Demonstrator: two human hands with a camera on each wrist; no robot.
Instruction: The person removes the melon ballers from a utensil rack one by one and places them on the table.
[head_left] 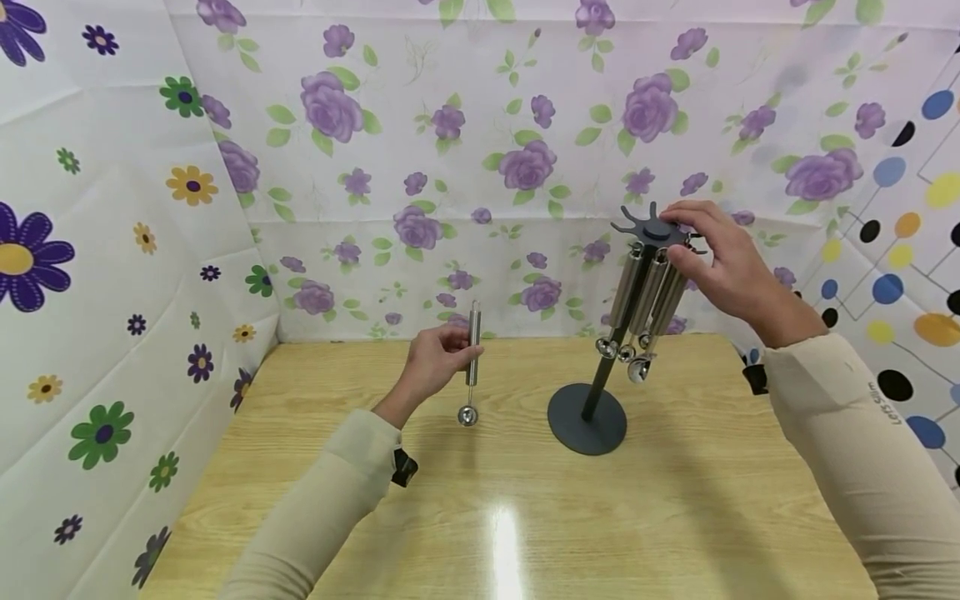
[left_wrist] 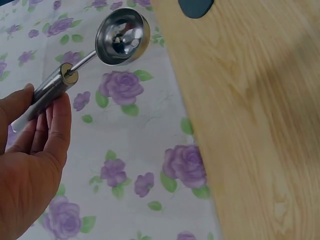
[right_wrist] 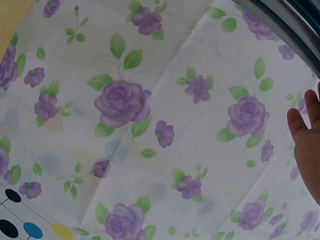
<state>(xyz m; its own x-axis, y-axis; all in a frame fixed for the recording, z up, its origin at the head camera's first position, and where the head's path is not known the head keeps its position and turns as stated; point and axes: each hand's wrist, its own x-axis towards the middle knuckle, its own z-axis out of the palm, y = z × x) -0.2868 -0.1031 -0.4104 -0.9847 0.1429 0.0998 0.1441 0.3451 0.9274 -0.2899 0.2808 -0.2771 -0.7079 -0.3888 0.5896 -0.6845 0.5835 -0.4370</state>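
Observation:
A steel melon baller (head_left: 474, 346) is pinched by its thick handle in my left hand (head_left: 435, 364), cup hanging downward over the table in the head view. The left wrist view shows its round cup (left_wrist: 121, 37) and the thumb and fingers of that hand (left_wrist: 37, 155) about the handle. A dark utensil stand (head_left: 587, 418) carries several steel utensils (head_left: 641, 300) on its hooked top. My right hand (head_left: 723, 262) grips the right side of that top, thumb in front and fingers over it. Only part of the right hand (right_wrist: 307, 145) shows in the right wrist view.
The stand rises from a round base on a light wooden table (head_left: 360, 517). Behind the table hangs a white cloth with purple flowers (head_left: 420, 225). Patterned cloths close off the left and the right sides.

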